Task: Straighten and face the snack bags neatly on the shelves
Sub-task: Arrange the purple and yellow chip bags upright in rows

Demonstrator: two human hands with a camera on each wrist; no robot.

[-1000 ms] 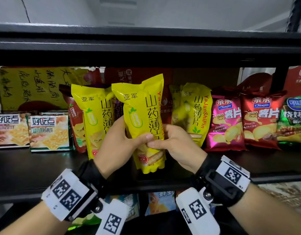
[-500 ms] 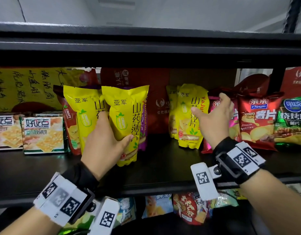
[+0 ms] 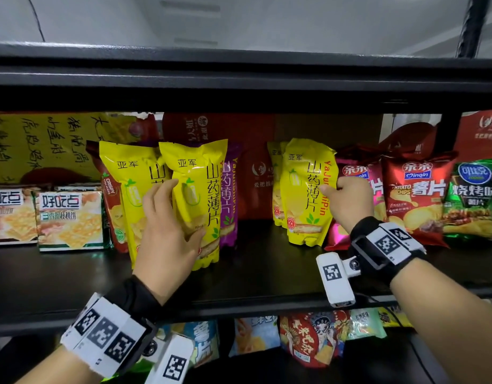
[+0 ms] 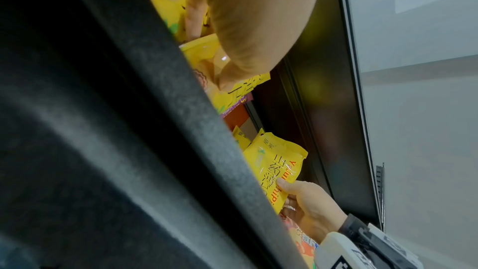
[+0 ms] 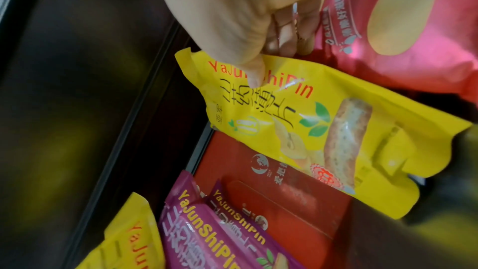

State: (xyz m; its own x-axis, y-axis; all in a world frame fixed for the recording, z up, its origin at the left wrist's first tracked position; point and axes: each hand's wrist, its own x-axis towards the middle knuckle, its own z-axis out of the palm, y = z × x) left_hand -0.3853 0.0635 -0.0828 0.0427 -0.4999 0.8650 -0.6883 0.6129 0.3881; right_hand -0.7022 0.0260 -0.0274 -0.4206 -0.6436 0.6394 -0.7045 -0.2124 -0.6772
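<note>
My left hand [image 3: 181, 209] grips an upright yellow snack bag [image 3: 195, 200] by its left side, thumb across the lower front, fingers behind. The bag stands in front of a purple bag [image 3: 229, 195] and beside another yellow bag [image 3: 128, 184]. To the right, my right hand [image 3: 335, 189] pinches the right edge of a second upright yellow bag [image 3: 306, 192], thumb on the front. The right wrist view shows that hand [image 5: 258, 58] on this bag [image 5: 310, 130]. In the left wrist view the shelf edge hides most of my left hand [image 4: 232, 48].
Cracker boxes [image 3: 70, 220] stand at the left. Pink [image 3: 358, 173], red [image 3: 416, 195] and green [image 3: 472, 200] chip bags stand at the right. The black shelf board [image 3: 267, 267] is bare between the two yellow bags. Several bags [image 3: 308, 336] lie on the shelf below.
A second ago both hands held one yellow bag. My left hand has carried it left and back onto the shelf; my right hand let go, reached right and took hold of the other yellow bag.
</note>
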